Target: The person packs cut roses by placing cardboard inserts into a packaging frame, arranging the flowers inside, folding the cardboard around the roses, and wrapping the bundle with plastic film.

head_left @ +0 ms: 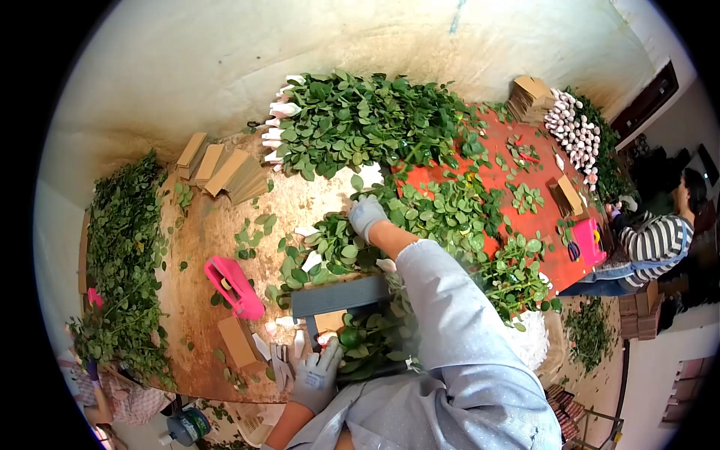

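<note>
In the head view, a stained pale wall [360, 45] stands behind a worktop [191, 330], bare wood at left and red towards the right. The gloved right hand [367, 214] reaches across to leafy stems [442, 214] mid-worktop; whether its grip is clamped on any, I cannot tell. The gloved left hand [315, 381] is at the near edge, fingertips just beside a flower head [328, 339] within a grey frame [337, 296]; its grip is equally unclear. A pink tape dispenser [244, 298] stands near the frame.
</note>
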Demonstrator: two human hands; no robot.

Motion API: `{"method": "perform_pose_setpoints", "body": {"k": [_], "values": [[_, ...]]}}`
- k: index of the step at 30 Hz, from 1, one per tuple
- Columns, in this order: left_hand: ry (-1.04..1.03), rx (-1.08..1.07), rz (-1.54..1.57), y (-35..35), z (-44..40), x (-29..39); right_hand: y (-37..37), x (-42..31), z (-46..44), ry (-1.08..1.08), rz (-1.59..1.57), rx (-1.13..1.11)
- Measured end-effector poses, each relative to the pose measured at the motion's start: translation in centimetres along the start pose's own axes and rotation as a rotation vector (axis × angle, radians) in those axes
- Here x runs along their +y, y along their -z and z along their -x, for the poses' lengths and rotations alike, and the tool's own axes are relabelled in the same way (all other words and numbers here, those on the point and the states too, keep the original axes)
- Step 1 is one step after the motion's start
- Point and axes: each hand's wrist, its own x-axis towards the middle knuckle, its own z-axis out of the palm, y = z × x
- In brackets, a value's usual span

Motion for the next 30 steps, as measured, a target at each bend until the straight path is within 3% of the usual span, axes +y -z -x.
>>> {"method": "perform_pose_setpoints", "body": {"k": [7,13,16,21,25,30], "values": [[-0.029,0.09,-0.086,-0.9,0.3,0.0,5.2,2.6,4.6,0.104,0.161,0.339],[-0.053,0.085,-0.082,0.1,0.4,0.3,11.6,3.6,15.9,0.055,-0.029,0.496],[-0.051,0.055,-0.053,-0.1,0.6,0.0,13.1,2.5,22.7,0.08,-0.046,0.443],[-0.019,0.021,-0.081,0.7,0.6,0.6,8.8,-1.2,29.0,0.148,-0.121,0.214],[0.006,0.002,-0.07,0.7,0.7,0.9,3.8,-3.8,28.2,0.147,-0.165,-0.037],[-0.008,-0.035,-0.075,1.3,0.7,0.8,0.5,-4.8,26.3,0.081,-0.184,-0.031]]}}
